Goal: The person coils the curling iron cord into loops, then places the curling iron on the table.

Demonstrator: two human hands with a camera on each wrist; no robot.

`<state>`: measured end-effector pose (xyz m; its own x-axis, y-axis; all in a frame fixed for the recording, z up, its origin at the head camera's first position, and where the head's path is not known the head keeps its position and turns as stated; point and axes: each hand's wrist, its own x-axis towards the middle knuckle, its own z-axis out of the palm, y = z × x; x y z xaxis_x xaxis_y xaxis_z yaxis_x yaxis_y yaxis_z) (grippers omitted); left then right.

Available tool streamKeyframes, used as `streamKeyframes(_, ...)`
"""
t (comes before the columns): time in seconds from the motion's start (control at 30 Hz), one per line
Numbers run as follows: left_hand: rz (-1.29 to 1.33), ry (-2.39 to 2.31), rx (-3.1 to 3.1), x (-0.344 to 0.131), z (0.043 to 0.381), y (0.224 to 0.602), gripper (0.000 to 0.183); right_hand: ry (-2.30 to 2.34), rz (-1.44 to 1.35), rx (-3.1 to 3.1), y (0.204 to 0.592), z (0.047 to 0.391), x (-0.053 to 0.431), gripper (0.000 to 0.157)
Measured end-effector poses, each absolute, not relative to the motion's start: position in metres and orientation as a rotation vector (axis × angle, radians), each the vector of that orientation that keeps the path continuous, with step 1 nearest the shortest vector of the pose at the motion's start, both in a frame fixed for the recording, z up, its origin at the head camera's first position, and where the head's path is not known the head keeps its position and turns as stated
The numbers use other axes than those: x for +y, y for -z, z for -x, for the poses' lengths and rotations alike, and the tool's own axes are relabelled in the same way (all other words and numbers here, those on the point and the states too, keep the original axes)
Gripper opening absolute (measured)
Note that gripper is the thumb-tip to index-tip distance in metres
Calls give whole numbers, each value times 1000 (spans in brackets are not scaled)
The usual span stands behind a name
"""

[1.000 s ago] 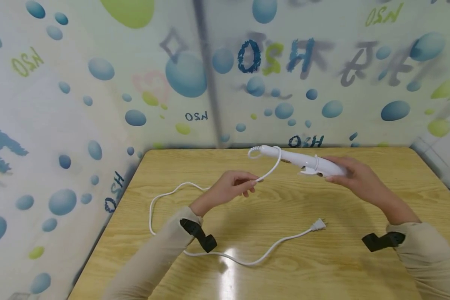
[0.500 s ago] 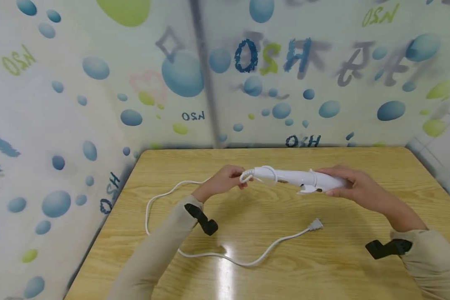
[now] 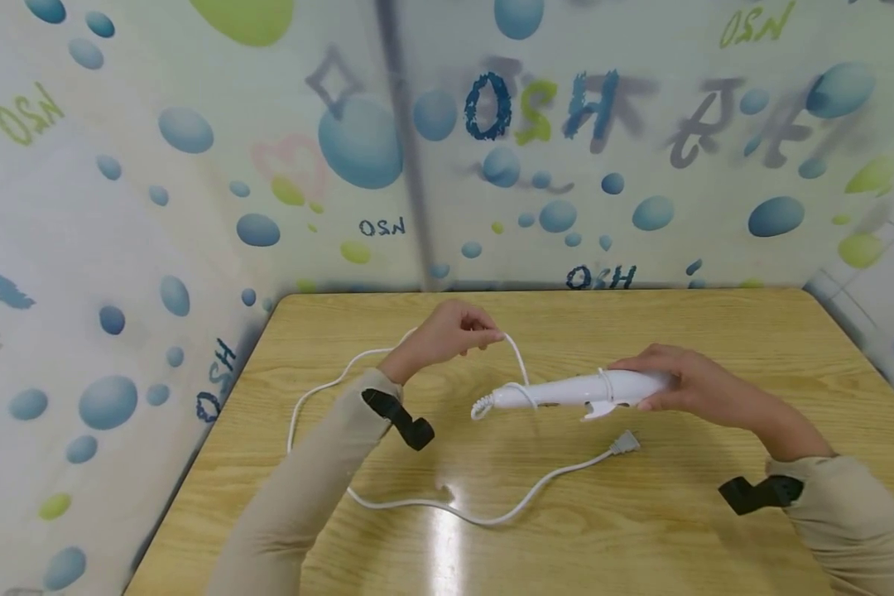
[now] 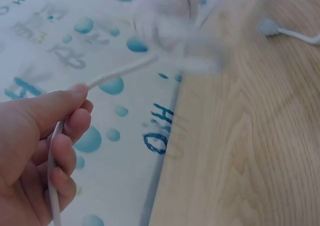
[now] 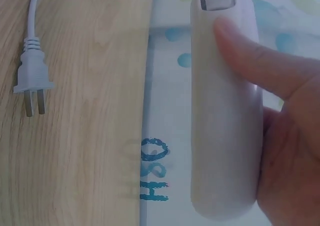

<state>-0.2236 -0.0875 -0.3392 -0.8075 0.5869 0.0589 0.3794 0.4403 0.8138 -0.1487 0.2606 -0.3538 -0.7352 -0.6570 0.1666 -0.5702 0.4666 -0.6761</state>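
Wand (image 3: 566,391) has dropped lower in the head view over the last half second, while our left hand (image 3: 450,333) has gone up slightly, with a short run of cord (image 3: 486,521) between them. We pinch that cord between left thumb and fingers; in the left wrist view its tail passes down through our curled fingers. Our right hand (image 3: 704,389) grips the wand's thick end, thumb along the body. Wand is above the table (image 3: 685,521), roughly level, narrow end pointing left. Cord loops round it near the coiled collar (image 3: 484,405) at that end. Other end curves across the table to a two-prong plug (image 3: 626,444), nearer us than the wand. Bubble-print wall (image 3: 477,203) behind.
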Motion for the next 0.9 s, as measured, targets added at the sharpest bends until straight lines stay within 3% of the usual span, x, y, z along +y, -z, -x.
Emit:
streamKeyframes(0.47, -961, -1385, 2624, -72, 184, 317, 12, 891, 859, 2813, 356, 150, 253, 49)
streamKeyframes(0.9, -1182, -1277, 2596, -59, 153, 332, 28, 887, 764, 3059, 358, 152, 251, 52)
